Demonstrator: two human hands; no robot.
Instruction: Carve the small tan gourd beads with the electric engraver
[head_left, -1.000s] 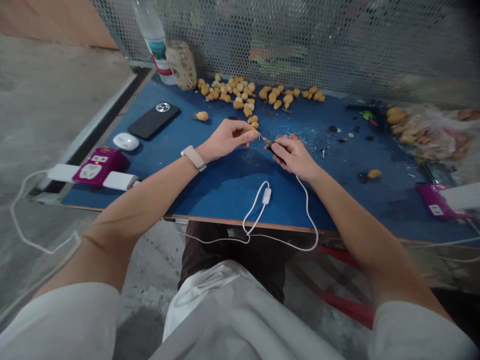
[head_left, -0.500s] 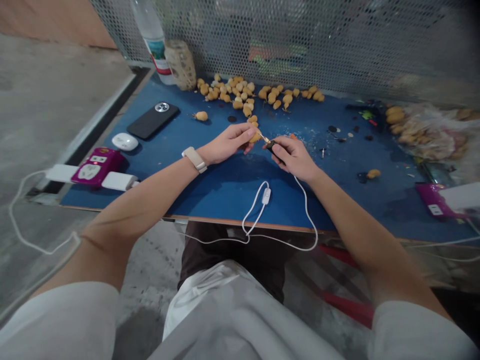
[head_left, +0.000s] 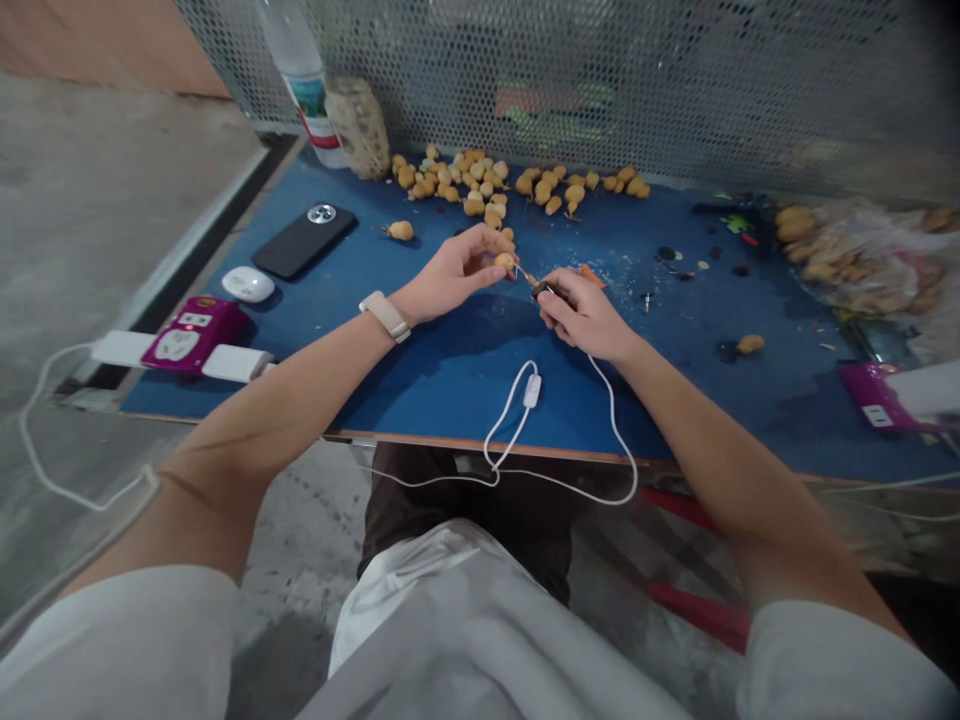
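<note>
My left hand [head_left: 454, 277], with a light band on its wrist, pinches a small tan gourd [head_left: 505, 262] between thumb and fingers above the blue table [head_left: 435, 385]. In my right hand [head_left: 586, 314] is a corded pen-like tool [head_left: 538, 287] with a black grip and a thin metal tip. That tip reaches the right side of the gourd; whether it touches cannot be made out. From the tool a white cable [head_left: 613, 400] runs down, with an inline switch [head_left: 532, 390] lying on the table. Many small gourds [head_left: 480, 180] lie behind my hands.
To the left are a phone [head_left: 304, 243], a white case [head_left: 248, 285] and a purple power strip [head_left: 193, 335]. A bottle [head_left: 309, 105] and a jar [head_left: 358, 130] stand against the mesh panel [head_left: 637, 90]. At right lies a plastic bag [head_left: 874, 255] of gourds.
The gourd has been turned in my left fingers and shifted slightly up and left. My right hand has moved only a little, still gripping the tool.
</note>
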